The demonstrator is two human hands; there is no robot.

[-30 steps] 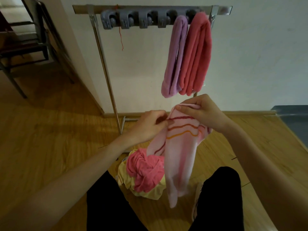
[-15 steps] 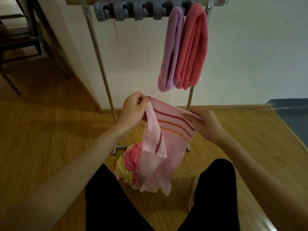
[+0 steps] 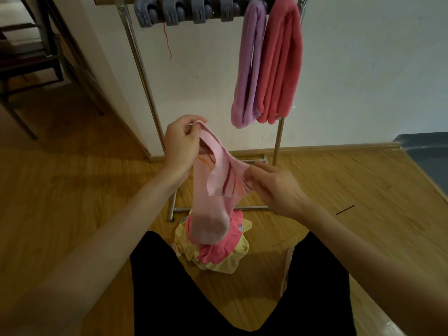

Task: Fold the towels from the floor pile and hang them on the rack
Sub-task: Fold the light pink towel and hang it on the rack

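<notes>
Obs., head view. I note the pink striped towel (image 3: 215,187) is off the floor, held in the air between both hands, in front of the rack (image 3: 143,76).

Left hand (image 3: 181,144): fingers curled, pinching the towel's upper end. This hand is the higher one and sits nearer the rack's left upright.

Right hand (image 3: 274,187): lower and nearer the body, thumb and fingers pinching the towel's edge partway along. How much cloth sits inside that pinch I cannot tell.

Key relation: the held edge slopes down from the left hand to the right hand. The rest of the cloth hangs slack below the hands, its low end just over the floor pile (image 3: 218,253); contact with the pile cannot be judged. The towel looks bunched and twisted, not yet flat.

Rack status: purple towel (image 3: 247,69) and red towel (image 3: 281,61) hang folded, side by side, at the right end. The grey clips (image 3: 184,10) to their left look unoccupied.

Judgement: fold in progress, not done. Next move likely needs the two held points levelled and drawn apart so the long edge runs straight before doubling over. The left hand is better placed for the free clips.
</notes>
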